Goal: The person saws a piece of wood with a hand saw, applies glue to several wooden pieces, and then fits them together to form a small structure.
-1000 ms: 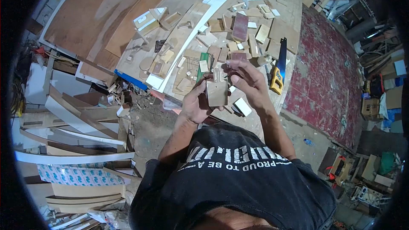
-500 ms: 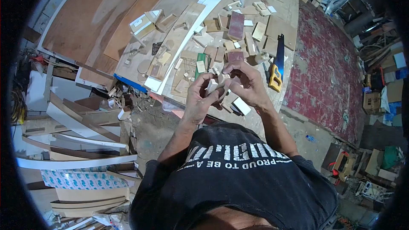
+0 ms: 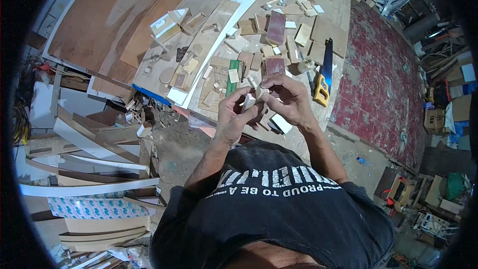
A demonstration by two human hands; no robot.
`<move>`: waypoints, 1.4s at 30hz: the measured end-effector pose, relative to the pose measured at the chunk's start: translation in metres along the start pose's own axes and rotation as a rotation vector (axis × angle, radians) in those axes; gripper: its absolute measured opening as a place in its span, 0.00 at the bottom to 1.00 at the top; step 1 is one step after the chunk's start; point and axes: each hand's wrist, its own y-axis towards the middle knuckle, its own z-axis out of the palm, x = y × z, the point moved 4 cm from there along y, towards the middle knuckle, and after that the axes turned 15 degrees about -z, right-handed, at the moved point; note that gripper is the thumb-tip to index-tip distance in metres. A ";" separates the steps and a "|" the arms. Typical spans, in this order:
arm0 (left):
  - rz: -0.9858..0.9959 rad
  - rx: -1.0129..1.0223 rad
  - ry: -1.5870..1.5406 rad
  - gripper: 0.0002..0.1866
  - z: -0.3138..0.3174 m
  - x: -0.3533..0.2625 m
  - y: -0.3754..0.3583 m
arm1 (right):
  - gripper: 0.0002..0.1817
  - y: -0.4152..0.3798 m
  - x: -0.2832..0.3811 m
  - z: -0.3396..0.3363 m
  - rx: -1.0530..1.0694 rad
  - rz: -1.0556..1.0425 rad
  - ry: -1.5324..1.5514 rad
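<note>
Just above the near edge of the workbench, my left hand [image 3: 233, 118] is closed on a small white-faced wooden block [image 3: 249, 101]. My right hand [image 3: 293, 100] pinches a small pale wooden piece [image 3: 259, 92] against or right beside that block; the fingers hide whether the two are joined. Beyond my hands lie a green strip [image 3: 232, 87] with a pale block on it and a reddish-brown block [image 3: 274, 65]. A white-topped block [image 3: 281, 123] rests below my right hand, close to the bench edge.
A handsaw with a yellow handle [image 3: 323, 91] lies to the right on the workbench [image 3: 331, 0]. Long white strips [image 3: 219, 45] cross the bench at the left. Wood offcuts are scattered across the middle. Curved boards [image 3: 94, 189] are stacked at lower left.
The fingers of my right hand have shifted slightly around the small wooden piece, which shows a little more now. My left hand stays nearly in place.
</note>
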 end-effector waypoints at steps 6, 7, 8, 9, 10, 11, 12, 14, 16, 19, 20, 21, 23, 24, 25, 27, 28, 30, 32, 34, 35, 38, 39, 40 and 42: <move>0.006 0.000 -0.007 0.22 -0.003 0.003 0.000 | 0.11 -0.002 -0.003 0.001 0.021 -0.017 -0.020; 0.008 -0.002 -0.004 0.22 -0.003 0.003 0.000 | 0.11 -0.002 -0.004 0.002 0.022 -0.016 -0.020; 0.009 -0.002 -0.004 0.22 -0.003 0.003 -0.001 | 0.12 -0.002 -0.005 0.002 0.016 -0.013 -0.014; 0.014 -0.015 -0.005 0.21 -0.002 0.002 -0.001 | 0.12 -0.003 -0.006 0.003 0.012 -0.010 -0.008; 0.021 -0.027 -0.005 0.21 -0.002 0.001 -0.001 | 0.12 -0.003 -0.006 0.003 0.013 -0.012 -0.008; 0.024 -0.027 -0.005 0.21 -0.002 0.000 -0.002 | 0.12 -0.004 -0.007 0.002 0.029 0.014 -0.010; 0.017 -0.030 0.008 0.19 -0.001 -0.001 -0.002 | 0.12 -0.005 -0.008 0.001 0.044 0.040 -0.013; 0.016 -0.034 0.019 0.18 0.003 -0.002 -0.002 | 0.15 -0.004 -0.010 -0.002 0.038 0.010 0.060; 0.181 -0.174 0.086 0.20 0.006 -0.008 -0.002 | 0.18 -0.001 -0.009 -0.001 0.039 -0.022 0.136; 0.343 -0.286 0.262 0.21 -0.001 -0.008 0.004 | 0.27 0.000 -0.018 -0.006 -0.095 0.015 0.349; 0.346 -0.287 0.260 0.21 -0.002 -0.005 0.003 | 0.27 -0.002 -0.020 -0.008 -0.091 0.014 0.348; 0.324 -0.318 0.324 0.21 0.000 -0.008 0.001 | 0.26 -0.004 -0.020 -0.008 -0.066 0.022 0.303; 0.302 -0.348 0.388 0.22 0.001 -0.010 0.000 | 0.25 -0.006 -0.019 -0.006 -0.041 0.030 0.257; 0.292 -0.301 0.345 0.23 0.002 -0.009 0.000 | 0.24 -0.006 -0.017 -0.004 -0.050 0.032 0.221; 0.284 -0.254 0.302 0.24 0.003 -0.009 0.001 | 0.23 -0.006 -0.016 -0.004 -0.058 0.032 0.185; 0.262 -0.209 0.253 0.22 0.006 -0.011 -0.001 | 0.22 -0.005 -0.014 -0.005 -0.062 0.037 0.144; 0.237 -0.165 0.203 0.19 0.007 -0.011 -0.002 | 0.22 -0.005 -0.014 -0.005 -0.066 0.043 0.104; 0.139 -0.086 0.009 0.17 0.004 -0.007 0.001 | 0.21 -0.006 -0.017 -0.007 -0.060 0.029 0.111; 0.034 -0.009 -0.184 0.14 -0.002 -0.002 0.002 | 0.21 -0.005 -0.021 -0.009 -0.059 0.020 0.121; -0.066 -0.004 -0.428 0.13 -0.014 0.003 0.000 | 0.20 -0.002 -0.025 -0.011 -0.080 0.044 0.166; -0.060 -0.030 -0.405 0.12 -0.028 0.010 0.001 | 0.19 -0.001 -0.030 -0.014 -0.097 0.074 0.114; -0.008 -0.190 -0.383 0.11 -0.054 0.009 -0.012 | 0.13 -0.013 -0.081 -0.033 -0.179 0.176 -0.064; -0.017 -0.225 -0.440 0.15 -0.059 0.006 -0.021 | 0.13 -0.022 -0.104 -0.041 -0.176 0.185 -0.058; -0.021 -0.235 -0.443 0.15 -0.065 0.006 -0.028 | 0.12 -0.036 -0.133 -0.050 -0.084 0.338 -0.294; 0.066 -0.227 -0.505 0.22 -0.081 0.002 -0.042 | 0.12 -0.064 -0.173 -0.048 0.010 0.483 -0.543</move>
